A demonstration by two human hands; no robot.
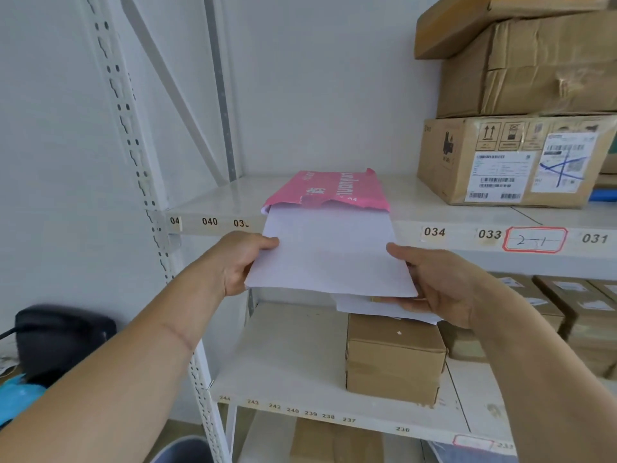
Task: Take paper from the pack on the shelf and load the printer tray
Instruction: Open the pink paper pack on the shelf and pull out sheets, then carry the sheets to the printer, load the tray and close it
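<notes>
Both hands pinch the white paper stack (pixel 329 259), left hand (pixel 238 262) at its left edge, right hand (pixel 437 282) at its right, half drawn from the pink A4 pack (pixel 329 190) on the shelf (pixel 213 202). Best pulled level and evenly, since lower sheets are slipping askew.

2 bare forearms are showing, entering from 7 o'clock and 5 o'clock, with no sleeves, watches or bracelets on them. The left hand (pixel 238 262) is wearing no glove or ring, and a thin line is running across the wrist just below it. The right hand (pixel 440 289) is likewise showing no glove or ring.
</notes>
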